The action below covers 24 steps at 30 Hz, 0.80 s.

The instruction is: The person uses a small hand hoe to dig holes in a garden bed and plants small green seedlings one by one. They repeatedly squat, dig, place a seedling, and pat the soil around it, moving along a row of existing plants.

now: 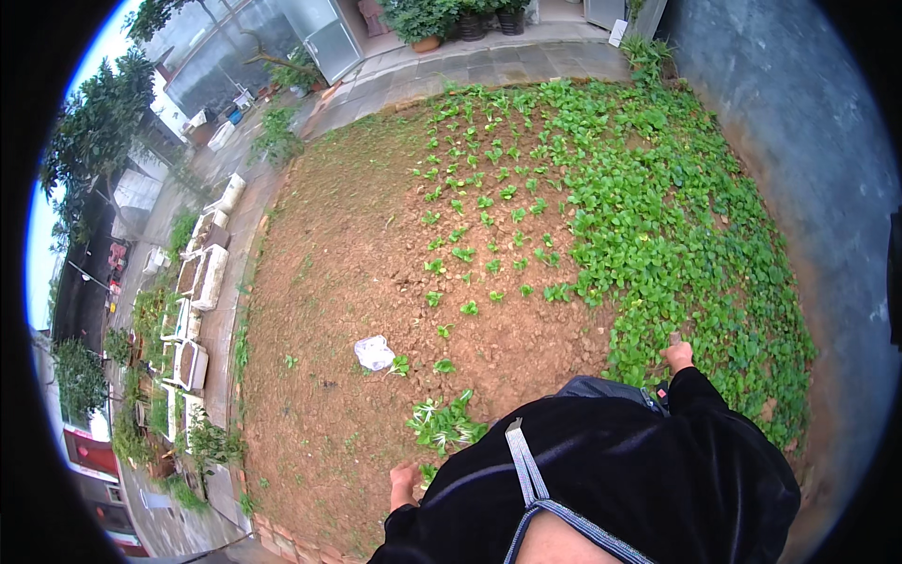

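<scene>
At the lower middle, my left hand (404,481) hangs over bare soil. Green leaves (428,474) show right beside its fingers, and I cannot tell whether it grips them. Just above lies a loose pile of leafy seedlings (444,423) with pale roots or stems. My right hand (678,357) is closed around a brownish handle (675,338), whose far end is hidden. That hand is at the edge of a dense patch of leafy green plants (655,247). Spaced seedlings (486,218) stand in rows in the brown soil (338,282) ahead.
A crumpled white plastic bag (374,352) lies on the soil beside a small plant. White planter boxes (210,278) line the paved path on the left. A grey wall (796,141) bounds the right side. Potted plants (426,25) stand by a doorway at the far end.
</scene>
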Each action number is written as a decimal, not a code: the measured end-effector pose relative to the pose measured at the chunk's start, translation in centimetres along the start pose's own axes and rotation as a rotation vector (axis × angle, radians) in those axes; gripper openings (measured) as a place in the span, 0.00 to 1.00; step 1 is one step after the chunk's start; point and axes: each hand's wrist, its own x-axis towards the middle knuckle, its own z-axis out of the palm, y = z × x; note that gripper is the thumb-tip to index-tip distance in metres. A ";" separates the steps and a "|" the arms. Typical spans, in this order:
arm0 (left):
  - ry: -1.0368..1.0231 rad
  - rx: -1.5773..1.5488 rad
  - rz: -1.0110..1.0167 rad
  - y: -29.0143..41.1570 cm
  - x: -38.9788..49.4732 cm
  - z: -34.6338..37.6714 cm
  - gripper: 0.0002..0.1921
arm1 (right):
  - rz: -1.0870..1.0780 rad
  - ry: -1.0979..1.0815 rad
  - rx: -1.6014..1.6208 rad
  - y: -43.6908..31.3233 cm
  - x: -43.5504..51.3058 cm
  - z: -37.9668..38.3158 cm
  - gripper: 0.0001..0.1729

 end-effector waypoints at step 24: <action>-0.156 0.506 0.448 -5.0 8.2 -1.9 0.23 | -0.193 0.053 -0.166 -1.1 -7.6 -3.3 0.22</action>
